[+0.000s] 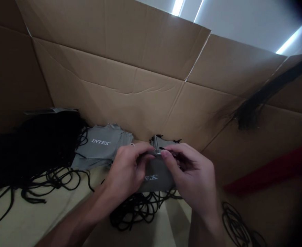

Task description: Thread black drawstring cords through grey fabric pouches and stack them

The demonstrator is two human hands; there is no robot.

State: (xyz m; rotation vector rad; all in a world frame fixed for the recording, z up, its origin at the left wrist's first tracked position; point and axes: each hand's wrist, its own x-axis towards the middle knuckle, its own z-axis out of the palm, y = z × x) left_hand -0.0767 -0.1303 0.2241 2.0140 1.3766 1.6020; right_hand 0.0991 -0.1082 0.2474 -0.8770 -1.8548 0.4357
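Both hands meet at the top edge of a grey fabric pouch [157, 183] printed with white lettering, partly hidden behind my fingers. My left hand [130, 168] pinches that edge between thumb and fingers; a ring shows on one finger. Opposite it, my right hand [196, 176] is closed in a pinch on a short black cord end [163, 148]. A small shiny bit shows between the fingertips, too small to name. Just behind the hands lie more grey pouches [167, 143] with black cord tips. Loops of black cord [137, 211] lie below the held pouch.
A stack of grey INTEX pouches [101, 139] lies left of my hands. Beyond it is a large heap of black cords [37, 147], trailing over the pale table [63, 206]. Cardboard walls [130, 82] rise behind. A coiled cord [235, 223] and red strip [271, 169] are at right.
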